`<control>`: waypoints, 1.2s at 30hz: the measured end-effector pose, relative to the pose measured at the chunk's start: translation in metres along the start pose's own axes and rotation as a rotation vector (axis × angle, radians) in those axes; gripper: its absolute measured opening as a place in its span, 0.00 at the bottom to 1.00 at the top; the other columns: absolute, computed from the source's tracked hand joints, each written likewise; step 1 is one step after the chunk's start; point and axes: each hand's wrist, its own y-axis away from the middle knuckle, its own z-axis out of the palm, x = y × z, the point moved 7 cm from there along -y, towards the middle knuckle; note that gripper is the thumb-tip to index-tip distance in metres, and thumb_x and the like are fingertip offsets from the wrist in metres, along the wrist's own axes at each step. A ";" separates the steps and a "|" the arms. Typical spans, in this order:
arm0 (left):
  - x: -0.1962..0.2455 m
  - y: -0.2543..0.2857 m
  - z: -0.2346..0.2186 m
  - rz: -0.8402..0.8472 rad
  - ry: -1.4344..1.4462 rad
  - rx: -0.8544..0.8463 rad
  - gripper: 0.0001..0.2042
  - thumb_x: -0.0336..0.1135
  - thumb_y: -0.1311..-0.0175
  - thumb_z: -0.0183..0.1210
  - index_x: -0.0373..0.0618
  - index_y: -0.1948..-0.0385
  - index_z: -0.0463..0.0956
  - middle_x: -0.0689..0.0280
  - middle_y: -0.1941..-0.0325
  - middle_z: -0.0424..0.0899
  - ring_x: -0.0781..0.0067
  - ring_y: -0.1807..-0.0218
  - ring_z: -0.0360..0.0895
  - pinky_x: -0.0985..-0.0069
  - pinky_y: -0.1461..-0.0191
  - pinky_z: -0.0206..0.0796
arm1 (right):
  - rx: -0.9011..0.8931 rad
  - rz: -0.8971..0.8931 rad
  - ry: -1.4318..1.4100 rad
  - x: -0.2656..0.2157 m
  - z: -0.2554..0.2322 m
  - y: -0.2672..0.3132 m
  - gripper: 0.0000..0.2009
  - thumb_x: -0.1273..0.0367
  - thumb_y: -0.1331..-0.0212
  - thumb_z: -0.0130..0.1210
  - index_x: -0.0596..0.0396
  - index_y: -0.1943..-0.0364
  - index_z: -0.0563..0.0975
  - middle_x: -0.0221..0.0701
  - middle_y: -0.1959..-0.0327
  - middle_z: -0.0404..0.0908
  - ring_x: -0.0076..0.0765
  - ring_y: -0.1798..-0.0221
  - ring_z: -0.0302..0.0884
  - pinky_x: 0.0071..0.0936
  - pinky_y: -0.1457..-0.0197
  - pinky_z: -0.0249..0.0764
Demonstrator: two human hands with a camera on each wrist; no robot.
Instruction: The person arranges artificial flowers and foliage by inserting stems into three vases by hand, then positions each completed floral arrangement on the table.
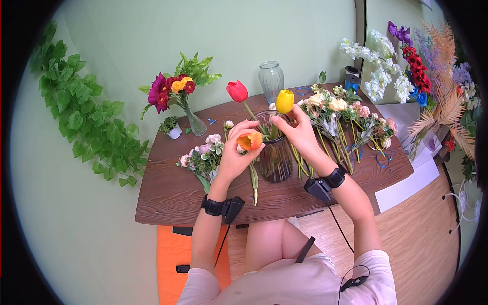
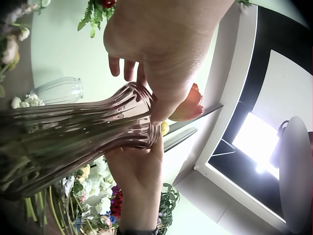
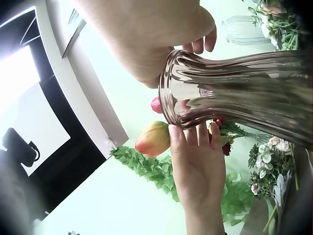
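A brownish ribbed glass vase stands upright near the table's middle, with stems inside. My left hand curves round the left side of its rim, thumb tip on the glass in the right wrist view, beside an orange tulip. Whether it also pinches the tulip's stem is hidden. On the rim's right side, my right hand grips, thumb inward, below a yellow tulip. A red tulip leans out to the left at the back.
Pale mixed flowers lie left of the vase; more bunches lie right. A small vase with bright flowers, a potted succulent and a clear glass vase stand behind. A loose green stem lies near the front.
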 end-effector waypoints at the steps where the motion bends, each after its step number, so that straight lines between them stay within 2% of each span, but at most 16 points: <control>1: 0.000 0.000 0.000 0.011 0.005 0.001 0.14 0.28 0.56 0.65 0.44 0.65 0.74 0.63 0.49 0.74 0.59 0.41 0.64 0.64 0.37 0.51 | -0.003 0.005 -0.013 0.000 0.000 0.000 0.16 0.66 0.48 0.60 0.56 0.57 0.72 0.22 0.63 0.73 0.14 0.60 0.68 0.15 0.62 0.65; 6: 0.004 0.000 0.000 0.021 -0.025 -0.026 0.15 0.27 0.54 0.64 0.41 0.63 0.74 0.64 0.47 0.73 0.58 0.37 0.61 0.63 0.34 0.48 | 0.005 0.023 0.024 0.002 -0.001 0.001 0.14 0.66 0.48 0.59 0.54 0.59 0.73 0.22 0.63 0.72 0.16 0.59 0.68 0.17 0.61 0.64; 9: 0.004 -0.002 -0.003 0.019 0.004 0.035 0.15 0.27 0.54 0.64 0.44 0.62 0.74 0.63 0.50 0.74 0.63 0.42 0.65 0.67 0.38 0.53 | 0.022 0.020 0.068 0.007 -0.005 0.000 0.11 0.66 0.48 0.59 0.54 0.62 0.75 0.23 0.63 0.72 0.18 0.57 0.68 0.18 0.60 0.63; 11: -0.004 -0.004 -0.009 -0.077 0.216 0.114 0.14 0.27 0.51 0.62 0.42 0.61 0.73 0.63 0.50 0.74 0.68 0.44 0.66 0.71 0.41 0.57 | 0.029 0.018 0.061 0.007 -0.007 0.000 0.09 0.66 0.47 0.59 0.55 0.65 0.76 0.24 0.62 0.73 0.20 0.56 0.68 0.19 0.60 0.63; 12: -0.005 -0.005 -0.012 -0.130 0.278 0.150 0.12 0.26 0.47 0.60 0.40 0.61 0.73 0.65 0.54 0.75 0.73 0.49 0.70 0.75 0.45 0.60 | 0.044 -0.029 0.111 0.002 -0.008 0.001 0.09 0.66 0.47 0.59 0.57 0.67 0.77 0.26 0.61 0.73 0.22 0.56 0.68 0.20 0.59 0.63; 13: -0.001 -0.007 -0.014 -0.131 0.278 0.151 0.12 0.26 0.47 0.60 0.40 0.61 0.73 0.65 0.54 0.75 0.73 0.49 0.70 0.75 0.45 0.60 | 0.060 -0.076 0.160 -0.003 -0.008 0.001 0.09 0.66 0.47 0.59 0.58 0.69 0.77 0.27 0.60 0.73 0.24 0.56 0.69 0.21 0.58 0.63; 15: 0.007 -0.013 -0.023 -0.124 0.398 0.221 0.10 0.26 0.44 0.59 0.38 0.61 0.73 0.65 0.59 0.77 0.75 0.54 0.73 0.75 0.47 0.62 | 0.060 -0.074 0.159 -0.003 -0.008 0.001 0.09 0.67 0.47 0.59 0.58 0.70 0.78 0.29 0.60 0.74 0.25 0.56 0.69 0.22 0.58 0.63; 16: 0.011 -0.017 -0.028 -0.045 0.376 0.263 0.08 0.26 0.42 0.57 0.37 0.62 0.72 0.66 0.62 0.78 0.76 0.58 0.74 0.78 0.50 0.65 | 0.062 -0.072 0.157 -0.003 -0.008 0.000 0.08 0.67 0.48 0.59 0.59 0.70 0.78 0.30 0.60 0.75 0.27 0.56 0.70 0.23 0.58 0.63; 20: 0.022 -0.026 -0.043 0.036 0.417 0.334 0.07 0.27 0.40 0.55 0.35 0.63 0.72 0.61 0.60 0.76 0.72 0.61 0.75 0.75 0.56 0.69 | 0.028 -0.069 0.180 -0.008 -0.006 -0.001 0.08 0.68 0.48 0.59 0.59 0.71 0.78 0.32 0.62 0.75 0.28 0.56 0.71 0.24 0.57 0.64; 22: 0.029 -0.030 -0.047 0.055 0.420 0.328 0.07 0.27 0.39 0.55 0.35 0.63 0.72 0.61 0.60 0.76 0.73 0.62 0.75 0.75 0.56 0.70 | 0.027 -0.134 0.197 -0.014 -0.004 -0.001 0.07 0.69 0.48 0.59 0.61 0.71 0.78 0.33 0.64 0.75 0.29 0.57 0.71 0.26 0.56 0.64; 27: 0.041 -0.035 -0.055 0.035 0.400 0.320 0.07 0.28 0.38 0.53 0.35 0.63 0.72 0.62 0.61 0.75 0.75 0.63 0.75 0.77 0.58 0.70 | 0.021 -0.125 0.167 -0.013 -0.003 -0.004 0.08 0.70 0.48 0.58 0.62 0.72 0.77 0.33 0.66 0.75 0.30 0.59 0.71 0.26 0.55 0.64; 29: 0.050 -0.039 -0.058 0.096 0.400 0.305 0.07 0.28 0.38 0.53 0.34 0.63 0.71 0.62 0.61 0.75 0.75 0.63 0.75 0.77 0.57 0.70 | 0.014 -0.133 0.179 -0.014 -0.002 -0.004 0.08 0.70 0.48 0.58 0.62 0.73 0.77 0.33 0.67 0.75 0.30 0.60 0.71 0.26 0.55 0.64; 33: 0.043 -0.039 -0.044 0.077 0.423 0.238 0.07 0.28 0.38 0.53 0.34 0.62 0.71 0.62 0.61 0.75 0.74 0.63 0.75 0.76 0.57 0.71 | 0.016 -0.077 0.141 -0.011 -0.002 -0.003 0.08 0.70 0.48 0.58 0.63 0.73 0.76 0.32 0.68 0.75 0.29 0.61 0.70 0.26 0.55 0.64; 36: 0.027 -0.034 -0.033 -0.006 0.453 0.210 0.08 0.28 0.39 0.54 0.33 0.62 0.71 0.61 0.61 0.76 0.73 0.62 0.76 0.75 0.56 0.71 | 0.015 -0.072 0.132 -0.011 -0.003 -0.003 0.08 0.70 0.47 0.57 0.63 0.73 0.76 0.32 0.68 0.74 0.29 0.61 0.70 0.26 0.55 0.64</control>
